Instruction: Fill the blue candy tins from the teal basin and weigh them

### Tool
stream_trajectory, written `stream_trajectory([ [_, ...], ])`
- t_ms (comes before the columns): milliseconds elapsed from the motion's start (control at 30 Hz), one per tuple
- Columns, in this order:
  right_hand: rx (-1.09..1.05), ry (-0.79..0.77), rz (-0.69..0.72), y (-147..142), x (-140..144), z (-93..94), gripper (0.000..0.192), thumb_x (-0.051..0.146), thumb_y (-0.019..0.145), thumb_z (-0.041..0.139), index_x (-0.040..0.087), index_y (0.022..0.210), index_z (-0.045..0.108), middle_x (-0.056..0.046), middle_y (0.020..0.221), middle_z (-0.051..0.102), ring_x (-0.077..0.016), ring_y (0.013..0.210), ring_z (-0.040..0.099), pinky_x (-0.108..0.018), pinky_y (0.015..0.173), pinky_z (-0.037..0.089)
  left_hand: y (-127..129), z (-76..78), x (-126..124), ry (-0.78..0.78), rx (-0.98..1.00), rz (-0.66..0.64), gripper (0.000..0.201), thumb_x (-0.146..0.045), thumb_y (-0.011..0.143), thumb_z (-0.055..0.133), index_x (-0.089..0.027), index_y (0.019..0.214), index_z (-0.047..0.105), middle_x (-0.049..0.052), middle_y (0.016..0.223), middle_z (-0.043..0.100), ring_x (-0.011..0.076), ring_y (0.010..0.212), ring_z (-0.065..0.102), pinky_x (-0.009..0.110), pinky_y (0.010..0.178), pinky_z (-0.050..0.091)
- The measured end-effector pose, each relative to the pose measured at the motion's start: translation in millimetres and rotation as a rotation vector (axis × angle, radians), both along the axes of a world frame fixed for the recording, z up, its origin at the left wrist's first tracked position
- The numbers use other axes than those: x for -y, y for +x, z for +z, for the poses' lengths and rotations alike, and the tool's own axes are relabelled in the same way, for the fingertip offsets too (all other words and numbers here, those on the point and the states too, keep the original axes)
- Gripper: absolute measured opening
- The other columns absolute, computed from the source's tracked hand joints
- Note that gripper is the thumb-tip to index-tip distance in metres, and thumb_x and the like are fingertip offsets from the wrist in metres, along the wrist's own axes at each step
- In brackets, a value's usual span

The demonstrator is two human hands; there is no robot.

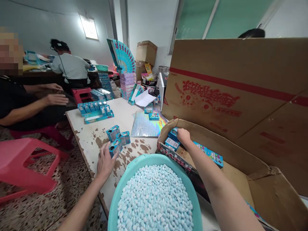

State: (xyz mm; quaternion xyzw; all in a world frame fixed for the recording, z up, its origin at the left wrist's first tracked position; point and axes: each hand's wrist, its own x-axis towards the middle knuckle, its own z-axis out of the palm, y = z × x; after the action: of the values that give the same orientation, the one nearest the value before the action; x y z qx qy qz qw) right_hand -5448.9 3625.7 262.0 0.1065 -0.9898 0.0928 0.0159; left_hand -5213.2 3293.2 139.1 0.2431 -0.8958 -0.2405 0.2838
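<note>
At the near left part of the table, my left hand has its fingers and thumb around a small blue box that stands on the tabletop. Right beside it stand two more blue boxes, one behind and one to the right, with dark openings in their tops. My right hand reaches into a shallow brown carton, its fingers closed at a small blue box; the fingertips are partly hidden. Another blue box lies in front of that hand.
A turquoise basin of pale blue candies stands in front of me. Filled display trays and silver sheets lie on the worn table. A large upright carton walls the right. A person sits at left, beside a pink stool.
</note>
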Motion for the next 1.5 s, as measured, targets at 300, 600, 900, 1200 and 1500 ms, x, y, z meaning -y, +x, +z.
stream_trajectory([
  [300,-0.204,-0.211,-0.039,74,-52,74.0,0.046,0.019,0.082,0.050,0.016,0.128,0.055,-0.011,0.115,0.068,-0.0234,0.101,0.067,-0.031,0.086,0.053,36,97.3,-100,-0.283,-0.449,-0.259,0.064,-0.030,0.088,0.061,-0.022,0.145,0.031,0.016,0.133,0.051,0.0290,0.128,0.049,0.046,0.106,0.044],
  [600,0.361,-1.111,0.221,277,-33,56.8,0.060,0.040,0.076,0.066,0.028,0.132,0.049,-0.010,0.133,0.056,-0.0198,0.087,0.065,-0.028,0.057,0.056,74,128.6,-197,-0.073,-0.471,-0.797,0.049,-0.038,0.091,0.051,-0.018,0.134,0.042,0.019,0.130,0.055,0.0346,0.126,0.051,0.050,0.102,0.044],
  [900,0.196,-1.399,-0.064,315,-67,18.2,0.056,0.036,0.057,0.088,0.023,0.103,0.059,-0.001,0.087,0.069,-0.0168,0.075,0.066,-0.029,0.071,0.054,96,125.0,-184,0.409,0.281,-1.083,0.075,-0.061,0.073,0.068,-0.021,0.132,0.046,0.012,0.131,0.058,0.0310,0.120,0.054,0.043,0.101,0.043],
  [1200,0.044,-1.493,-0.323,322,-92,21.7,0.065,0.040,0.053,0.088,0.021,0.109,0.060,-0.001,0.086,0.068,-0.0159,0.069,0.063,-0.034,0.068,0.056,53,77.8,-184,0.128,0.735,-0.632,0.079,-0.065,0.081,0.051,-0.010,0.137,0.045,0.028,0.149,0.035,0.0443,0.140,0.029,0.058,0.111,0.020],
  [1500,0.053,-1.378,-0.321,320,-90,2.1,0.055,0.051,0.059,0.083,0.018,0.099,0.066,-0.001,0.080,0.067,-0.0150,0.067,0.061,-0.030,0.065,0.052,58,63.8,-229,0.666,0.553,-0.550,0.046,-0.044,0.060,0.075,-0.020,0.098,0.065,0.011,0.107,0.068,0.0340,0.109,0.060,0.039,0.089,0.047],
])
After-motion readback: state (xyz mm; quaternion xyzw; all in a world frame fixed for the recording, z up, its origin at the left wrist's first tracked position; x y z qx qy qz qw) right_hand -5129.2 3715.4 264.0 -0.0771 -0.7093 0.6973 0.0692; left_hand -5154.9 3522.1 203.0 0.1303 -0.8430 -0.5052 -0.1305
